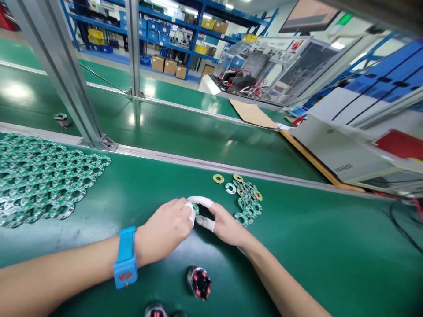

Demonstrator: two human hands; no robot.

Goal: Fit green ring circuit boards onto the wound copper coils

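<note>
My left hand (165,229), with a blue strap (126,257) on its wrist, is closed on a small green circuit board (196,209), mostly hidden behind the fingers. From the other side my right hand (224,222) pinches the same piece between thumb and forefinger, both in white finger cots. Just right of it lies a loose pile of ring-shaped circuit boards (249,207), with several yellow rings (218,178) and a white ring (230,188) among them. A motor stator (199,282) with reddish windings rests below the hands.
Many ring boards (42,176) lie in overlapping rows at left. Another stator (155,310) is cut off by the bottom edge. Behind a metal rail (185,162) runs a green conveyor belt (185,136) carrying a wound part (61,119). An upright post (62,75) stands at left.
</note>
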